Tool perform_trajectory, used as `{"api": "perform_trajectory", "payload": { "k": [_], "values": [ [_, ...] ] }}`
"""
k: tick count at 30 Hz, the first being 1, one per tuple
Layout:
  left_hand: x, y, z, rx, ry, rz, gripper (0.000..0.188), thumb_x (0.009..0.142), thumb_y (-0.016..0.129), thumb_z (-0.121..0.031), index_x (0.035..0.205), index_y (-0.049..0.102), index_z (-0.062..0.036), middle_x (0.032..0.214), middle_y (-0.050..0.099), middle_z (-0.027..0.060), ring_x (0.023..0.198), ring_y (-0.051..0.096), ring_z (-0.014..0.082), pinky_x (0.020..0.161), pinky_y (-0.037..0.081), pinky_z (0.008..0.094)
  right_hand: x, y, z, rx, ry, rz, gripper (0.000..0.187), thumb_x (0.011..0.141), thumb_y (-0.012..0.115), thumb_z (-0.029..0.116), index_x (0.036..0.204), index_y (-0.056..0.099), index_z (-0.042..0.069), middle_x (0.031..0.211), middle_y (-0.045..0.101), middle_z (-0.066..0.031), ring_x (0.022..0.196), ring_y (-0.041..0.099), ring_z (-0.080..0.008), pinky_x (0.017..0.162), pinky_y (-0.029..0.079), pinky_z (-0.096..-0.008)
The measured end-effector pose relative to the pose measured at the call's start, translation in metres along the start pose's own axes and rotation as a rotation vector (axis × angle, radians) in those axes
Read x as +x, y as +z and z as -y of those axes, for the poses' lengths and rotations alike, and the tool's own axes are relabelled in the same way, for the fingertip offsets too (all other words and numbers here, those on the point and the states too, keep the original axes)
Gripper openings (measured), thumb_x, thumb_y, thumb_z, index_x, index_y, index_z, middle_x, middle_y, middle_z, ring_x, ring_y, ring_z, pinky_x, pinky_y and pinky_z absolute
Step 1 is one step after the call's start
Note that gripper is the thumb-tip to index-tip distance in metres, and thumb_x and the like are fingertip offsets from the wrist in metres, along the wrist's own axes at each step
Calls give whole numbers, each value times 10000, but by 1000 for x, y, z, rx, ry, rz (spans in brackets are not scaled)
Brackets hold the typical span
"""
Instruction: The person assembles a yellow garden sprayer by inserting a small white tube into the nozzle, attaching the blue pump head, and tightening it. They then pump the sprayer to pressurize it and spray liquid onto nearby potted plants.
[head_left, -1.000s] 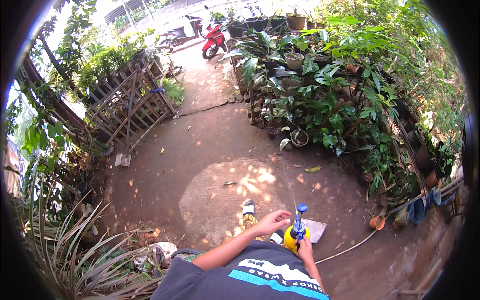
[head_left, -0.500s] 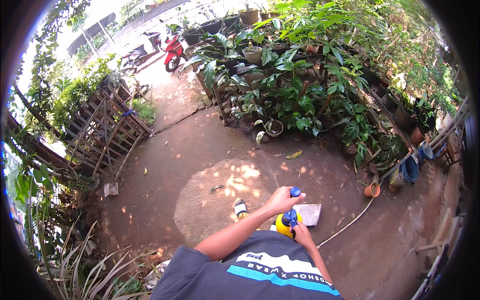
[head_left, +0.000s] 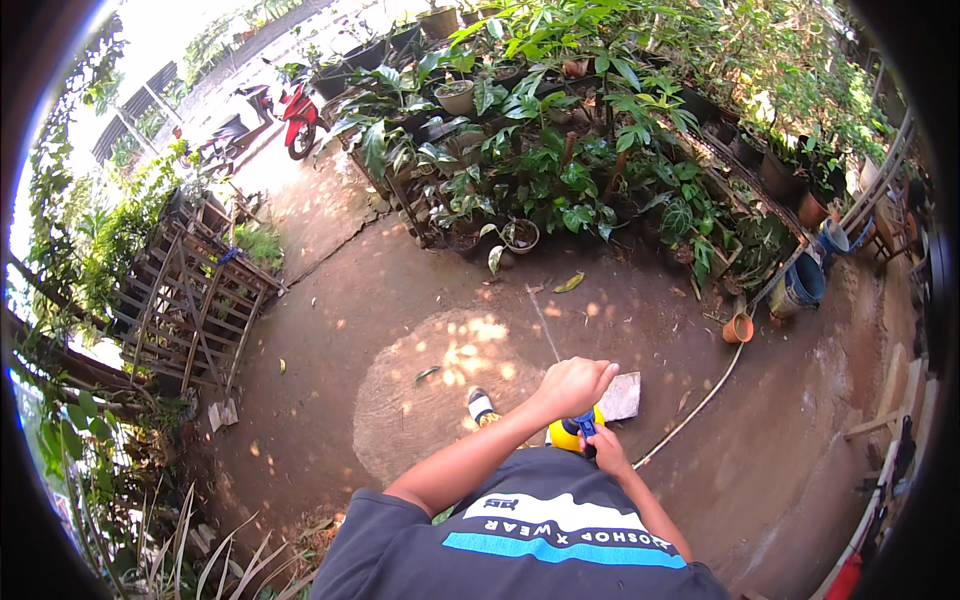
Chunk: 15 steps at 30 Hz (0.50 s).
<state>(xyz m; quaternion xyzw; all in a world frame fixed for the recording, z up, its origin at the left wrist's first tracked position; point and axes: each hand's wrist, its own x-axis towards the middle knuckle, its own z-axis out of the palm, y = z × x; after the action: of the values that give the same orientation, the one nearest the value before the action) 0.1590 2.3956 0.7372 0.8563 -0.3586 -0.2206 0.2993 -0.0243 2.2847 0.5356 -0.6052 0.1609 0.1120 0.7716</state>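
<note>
A yellow pump sprayer [head_left: 562, 437] with a blue top stands upright in front of my body, partly covered by my hands and shirt. My left hand [head_left: 576, 388] is closed over its top, where the pump knob is hidden under the fingers. Lower down, my right hand [head_left: 607, 449] wraps the blue spray handle [head_left: 587, 427]. A pale square slab [head_left: 622, 396] lies on the ground just beyond the sprayer, and my shoe [head_left: 481, 405] shows to its left.
Dense potted plants [head_left: 560, 190] fill the far side. At left is a wooden lattice fence [head_left: 195, 300]. A pale hose [head_left: 690, 415] runs along the ground at right, by an orange pot [head_left: 738, 328] and a blue bucket [head_left: 800, 285]. A red motorbike [head_left: 300, 120] stands far left.
My left hand has closed over the blue pump knob, which showed beside it before. The right hand keeps its hold on the handle. The whole view has tilted slightly.
</note>
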Motion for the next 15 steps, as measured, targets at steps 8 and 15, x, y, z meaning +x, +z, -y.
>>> {"api": "perform_trajectory", "payload": {
  "k": [8, 15],
  "values": [
    [13, 51, 23, 92, 21, 33, 407, 1075, 383, -404, 1002, 643, -99, 885, 719, 196, 890, 686, 436, 761, 532, 566, -7, -1, -6, -91, -32, -96, 218, 952, 494, 66, 1110, 614, -25, 895, 645, -50, 842, 606, -144, 820, 490, -295],
    [29, 103, 13, 250, 120, 69, 389, 1065, 412, -374, 1024, 673, -89, 1001, 710, 162, 911, 699, 399, 785, 562, 535, -12, -17, -6, 5, -123, -211, 180, 955, 496, 55, 1052, 626, -22, 888, 647, -56, 833, 610, -147, 814, 494, -301]
  ]
}}
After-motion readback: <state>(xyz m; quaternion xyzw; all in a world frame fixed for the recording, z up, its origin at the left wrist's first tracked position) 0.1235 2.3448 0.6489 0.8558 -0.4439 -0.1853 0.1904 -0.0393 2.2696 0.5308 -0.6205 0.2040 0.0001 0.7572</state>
